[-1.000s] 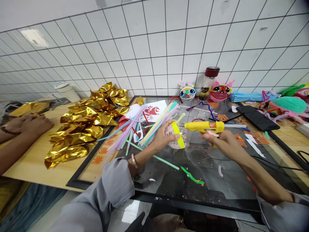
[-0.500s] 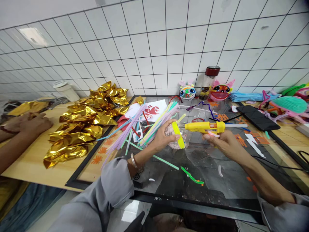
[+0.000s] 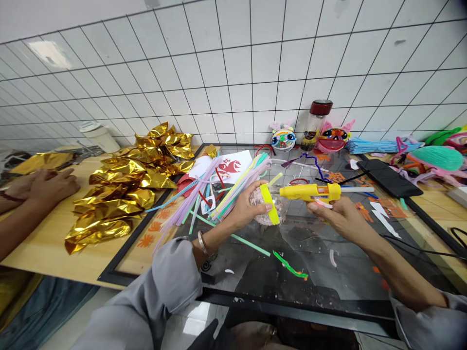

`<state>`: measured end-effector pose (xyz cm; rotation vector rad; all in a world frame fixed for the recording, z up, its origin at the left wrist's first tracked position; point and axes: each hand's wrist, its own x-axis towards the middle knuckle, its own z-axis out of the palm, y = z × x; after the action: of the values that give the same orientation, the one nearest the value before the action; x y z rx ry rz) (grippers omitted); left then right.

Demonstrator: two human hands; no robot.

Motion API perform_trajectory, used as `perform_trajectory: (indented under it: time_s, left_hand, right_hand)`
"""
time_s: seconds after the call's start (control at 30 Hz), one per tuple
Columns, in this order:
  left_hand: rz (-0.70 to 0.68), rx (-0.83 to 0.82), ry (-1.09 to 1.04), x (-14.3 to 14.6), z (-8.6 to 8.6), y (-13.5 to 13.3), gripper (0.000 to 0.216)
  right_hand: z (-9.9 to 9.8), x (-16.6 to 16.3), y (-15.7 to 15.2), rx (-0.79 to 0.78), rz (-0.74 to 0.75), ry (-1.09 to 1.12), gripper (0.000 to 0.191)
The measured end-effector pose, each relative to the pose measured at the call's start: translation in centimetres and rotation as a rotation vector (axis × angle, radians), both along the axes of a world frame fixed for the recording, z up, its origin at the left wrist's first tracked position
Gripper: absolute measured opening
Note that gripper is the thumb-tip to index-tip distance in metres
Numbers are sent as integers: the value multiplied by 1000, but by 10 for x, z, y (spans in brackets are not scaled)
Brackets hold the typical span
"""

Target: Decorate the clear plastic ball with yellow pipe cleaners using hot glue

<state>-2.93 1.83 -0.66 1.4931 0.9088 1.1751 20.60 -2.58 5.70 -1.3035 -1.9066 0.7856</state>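
My right hand (image 3: 337, 216) grips a yellow glue gun (image 3: 312, 192) whose nozzle points left. The nozzle tip sits close to a clear round ball (image 3: 268, 204) with a yellow strip (image 3: 268, 203) curved over it. My left hand (image 3: 246, 209) is wrapped round that ball from the left and holds it above the glass sheet (image 3: 310, 272). Both sleeves are grey, and a bracelet rings the left wrist.
Pastel straws (image 3: 219, 192) fan out left of the ball. Crumpled gold foil (image 3: 127, 187) lies on the wooden table. Another person's hands (image 3: 44, 187) rest at far left. A jar (image 3: 315, 124), painted masks (image 3: 282, 138), a black phone (image 3: 388, 177) and pipe cleaners line the back.
The glue gun has edged slightly right and the view has shifted a little. The other person's hands have moved slightly on the table.
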Motion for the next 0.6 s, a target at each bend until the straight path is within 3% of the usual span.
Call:
perform_trajectory:
  time_s: [0.6]
  left_hand:
    - [-16, 1, 7, 1, 4, -1, 68]
  right_hand:
    - [-8, 3, 2, -34, -42, -33, 73]
